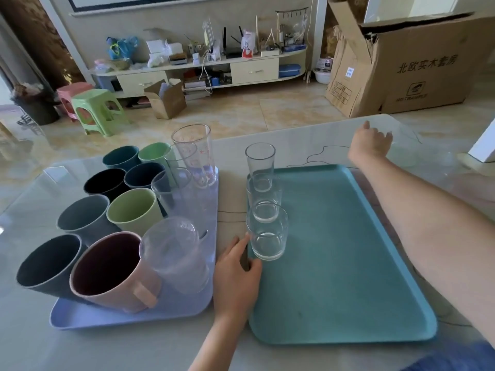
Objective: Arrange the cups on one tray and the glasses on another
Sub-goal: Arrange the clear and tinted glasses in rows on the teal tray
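A lavender tray (128, 319) on the left holds several coloured cups, among them a pink mug (112, 271) and a green cup (134, 210). Several clear glasses stand along its right side, including a tall one with red marks (194, 153). A teal tray (334, 263) on the right carries three clear glasses in a column by its left rim; the nearest glass (267, 231) is beside my left hand (235, 274). That hand rests on the rim with fingers apart. My right hand (372, 141) reaches to the table's far right corner and curls around a clear glass (404, 148).
The glass-topped table ends just beyond my right hand. On the floor behind are a big cardboard box (417, 68), a small open box (167, 99), green and pink stools (96, 111), and a cluttered low cabinet (203, 68).
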Available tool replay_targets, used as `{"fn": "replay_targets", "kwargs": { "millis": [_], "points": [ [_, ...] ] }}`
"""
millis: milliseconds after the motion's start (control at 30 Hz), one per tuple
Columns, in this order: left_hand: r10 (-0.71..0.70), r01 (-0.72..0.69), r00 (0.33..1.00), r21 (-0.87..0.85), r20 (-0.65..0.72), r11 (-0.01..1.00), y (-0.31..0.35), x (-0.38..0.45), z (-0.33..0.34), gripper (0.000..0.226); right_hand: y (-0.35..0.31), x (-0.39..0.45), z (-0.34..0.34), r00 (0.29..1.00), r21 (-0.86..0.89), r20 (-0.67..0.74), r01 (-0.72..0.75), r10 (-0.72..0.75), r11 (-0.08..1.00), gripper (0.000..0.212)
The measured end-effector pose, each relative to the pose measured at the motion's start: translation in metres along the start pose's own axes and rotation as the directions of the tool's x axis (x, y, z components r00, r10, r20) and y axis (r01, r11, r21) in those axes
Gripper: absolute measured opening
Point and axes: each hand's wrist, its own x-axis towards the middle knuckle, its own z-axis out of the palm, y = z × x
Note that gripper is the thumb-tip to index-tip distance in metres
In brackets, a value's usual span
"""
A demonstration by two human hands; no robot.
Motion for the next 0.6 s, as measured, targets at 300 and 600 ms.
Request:
{"fn": "replay_targets", "kwargs": {
  "millis": [300, 600],
  "points": [
    [-0.023, 0.023, 1.0, -0.007, 0.007, 1.0, -0.008, 0.003, 0.004, 0.045, 0.004, 0.015, -0.002, 0.995, 0.052, -0.054, 0.092, -0.089, 0.994, 0.04],
    [0.029, -0.029, 1.0, -0.026, -0.004, 0.999, -0.004, 0.001, 0.003, 0.043, -0.008, -0.055, -0.04, 0.908, 0.131, -0.223, 0.389, -0.355, 0.912, 0.051]
  ]
}}
